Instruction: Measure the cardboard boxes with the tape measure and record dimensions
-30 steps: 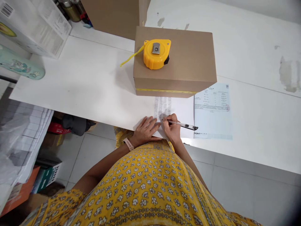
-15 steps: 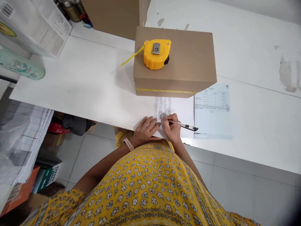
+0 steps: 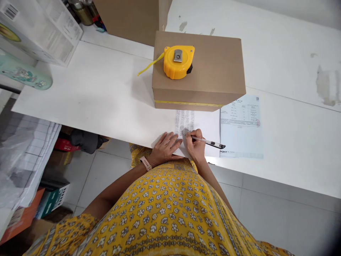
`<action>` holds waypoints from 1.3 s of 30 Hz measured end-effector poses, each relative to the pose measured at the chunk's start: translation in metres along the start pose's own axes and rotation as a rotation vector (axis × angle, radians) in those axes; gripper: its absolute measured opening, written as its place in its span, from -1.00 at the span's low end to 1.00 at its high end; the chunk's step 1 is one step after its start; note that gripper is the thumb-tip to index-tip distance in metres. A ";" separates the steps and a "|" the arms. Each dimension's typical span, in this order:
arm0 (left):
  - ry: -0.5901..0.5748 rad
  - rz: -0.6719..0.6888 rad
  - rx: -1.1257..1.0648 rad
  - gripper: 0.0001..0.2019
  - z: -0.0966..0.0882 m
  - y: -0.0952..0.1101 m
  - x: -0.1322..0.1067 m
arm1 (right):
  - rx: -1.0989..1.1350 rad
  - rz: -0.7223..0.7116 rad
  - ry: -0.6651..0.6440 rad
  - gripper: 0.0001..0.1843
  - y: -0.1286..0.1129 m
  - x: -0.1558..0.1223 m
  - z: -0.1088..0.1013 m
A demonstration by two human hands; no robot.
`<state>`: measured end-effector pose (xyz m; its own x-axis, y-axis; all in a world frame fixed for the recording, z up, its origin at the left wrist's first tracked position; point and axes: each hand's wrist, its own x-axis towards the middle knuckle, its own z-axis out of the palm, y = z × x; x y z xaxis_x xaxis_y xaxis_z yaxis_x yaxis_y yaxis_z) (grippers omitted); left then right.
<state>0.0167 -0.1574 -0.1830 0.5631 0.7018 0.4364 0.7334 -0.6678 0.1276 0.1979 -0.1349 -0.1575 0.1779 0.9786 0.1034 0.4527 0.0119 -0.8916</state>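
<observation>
My right hand point(image 3: 195, 146) grips a black-and-silver pen point(image 3: 210, 143) with its tip on a white sheet of handwritten rows point(image 3: 198, 125) at the table's near edge. My left hand point(image 3: 165, 146) lies flat with fingers spread on the same sheet, just left of the pen hand; a watch is on its wrist. Beyond the sheet stands a brown cardboard box point(image 3: 213, 71) with a yellow tape measure point(image 3: 178, 62) on top, its tape running along the box's front face.
A light blue printed form point(image 3: 242, 128) lies right of the sheet. The white table point(image 3: 101, 92) carries a larger cardboard box point(image 3: 130, 17) at the back, a white printed carton point(image 3: 39, 28) and a mint green case point(image 3: 23, 74) far left. Boxes and bags sit on the floor left.
Almost nothing; the view has shifted slightly, and both hands stay on the sheet with the pen tip at the same spot.
</observation>
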 end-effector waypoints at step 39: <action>-0.084 -0.076 -0.156 -0.27 0.002 -0.002 -0.002 | -0.549 -0.016 0.340 -0.63 0.045 0.020 -0.087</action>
<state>0.0149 -0.1569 -0.1855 0.5428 0.7658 0.3447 0.7109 -0.6375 0.2970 0.2979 -0.1332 -0.1567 0.3936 0.8584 0.3291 0.8227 -0.1693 -0.5426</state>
